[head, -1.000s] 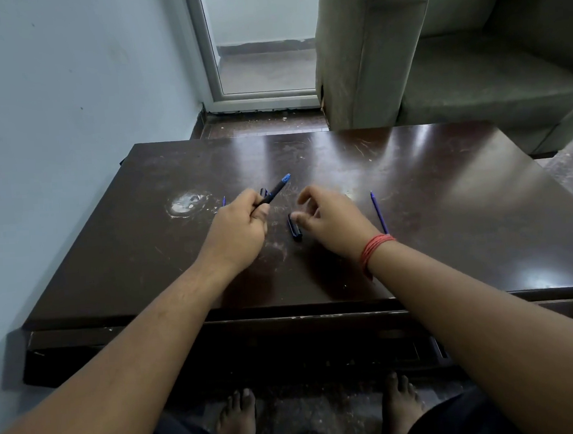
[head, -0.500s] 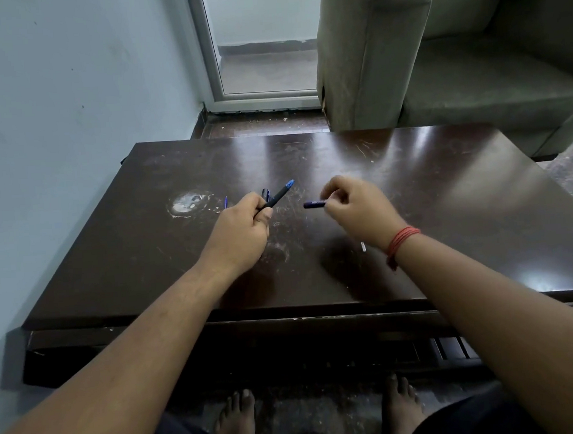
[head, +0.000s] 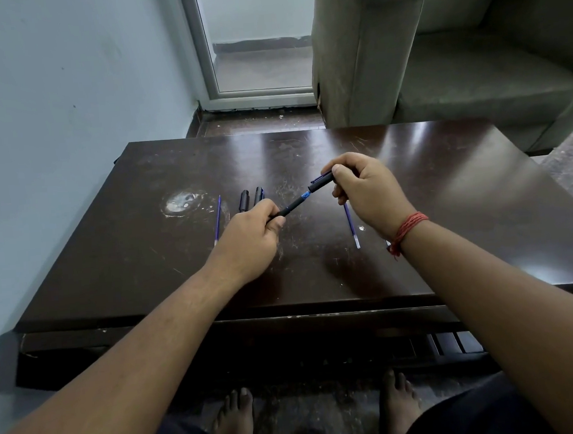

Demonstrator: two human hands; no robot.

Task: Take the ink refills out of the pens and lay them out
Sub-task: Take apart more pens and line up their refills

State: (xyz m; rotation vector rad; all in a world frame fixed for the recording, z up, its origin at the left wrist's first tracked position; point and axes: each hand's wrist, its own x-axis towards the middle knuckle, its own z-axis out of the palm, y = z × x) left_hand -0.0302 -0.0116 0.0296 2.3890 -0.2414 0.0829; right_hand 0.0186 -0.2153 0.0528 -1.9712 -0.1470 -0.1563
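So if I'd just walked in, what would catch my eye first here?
Probably the two hands meeting over the middle of the dark table: the left hand grips a black pen while the right hand holds a cap at its blue tip. Thin blue refills lie on either side, one at the left, one under the right hand.

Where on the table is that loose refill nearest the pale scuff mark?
In the head view the refill lies on the table's left part, just right of the pale scuff mark and left of two black pen pieces.
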